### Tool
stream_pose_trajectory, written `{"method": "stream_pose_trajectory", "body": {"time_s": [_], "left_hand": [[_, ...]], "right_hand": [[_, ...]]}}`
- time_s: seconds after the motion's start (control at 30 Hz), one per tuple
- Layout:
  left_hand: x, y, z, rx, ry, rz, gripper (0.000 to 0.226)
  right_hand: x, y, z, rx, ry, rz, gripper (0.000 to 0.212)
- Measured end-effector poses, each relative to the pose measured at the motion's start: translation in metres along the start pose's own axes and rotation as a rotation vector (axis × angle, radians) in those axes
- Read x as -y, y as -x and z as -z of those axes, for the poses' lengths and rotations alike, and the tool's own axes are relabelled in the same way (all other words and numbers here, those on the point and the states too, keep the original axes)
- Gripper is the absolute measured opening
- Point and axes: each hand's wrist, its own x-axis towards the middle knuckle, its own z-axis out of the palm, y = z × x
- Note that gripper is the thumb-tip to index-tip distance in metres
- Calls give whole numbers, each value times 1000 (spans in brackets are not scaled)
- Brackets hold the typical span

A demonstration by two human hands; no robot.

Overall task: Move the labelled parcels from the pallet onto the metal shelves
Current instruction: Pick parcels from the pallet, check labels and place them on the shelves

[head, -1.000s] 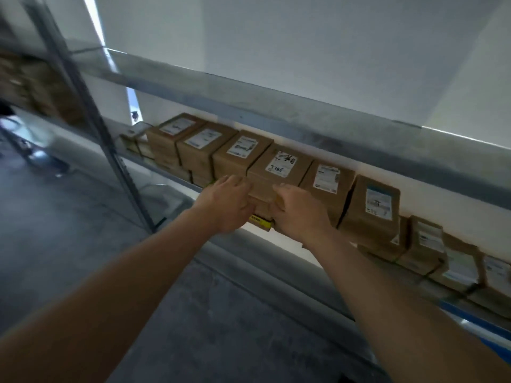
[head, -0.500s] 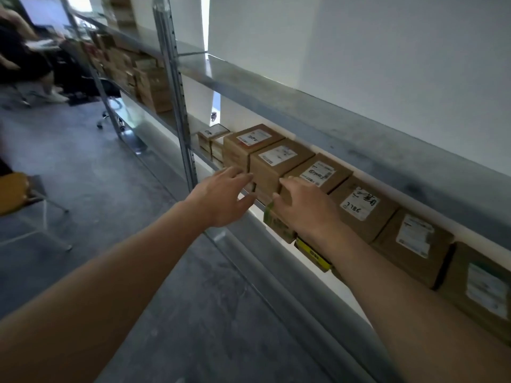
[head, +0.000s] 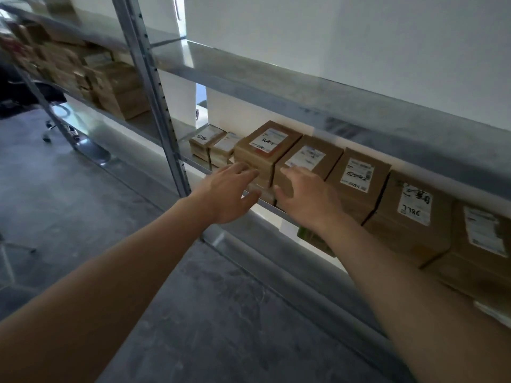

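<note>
Reaching toward the metal shelf [head: 199,167], the left hand [head: 229,194] and right hand [head: 307,200] each show a spread, empty grip at the front of the labelled parcels [head: 307,164] lined along it.

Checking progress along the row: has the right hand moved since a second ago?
Yes. The right hand has shifted left along the shelf, from beside the box marked 786 to two boxes further left.
</note>
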Motion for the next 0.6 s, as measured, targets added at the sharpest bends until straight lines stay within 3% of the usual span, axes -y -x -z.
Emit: {"method": "stream_pose_trajectory", "body": {"time_s": [0.6], "left_hand": [[114, -153, -31, 82, 89, -107, 59]], "right_hand": [[-16, -169, -86, 55, -31, -132, 50]]}}
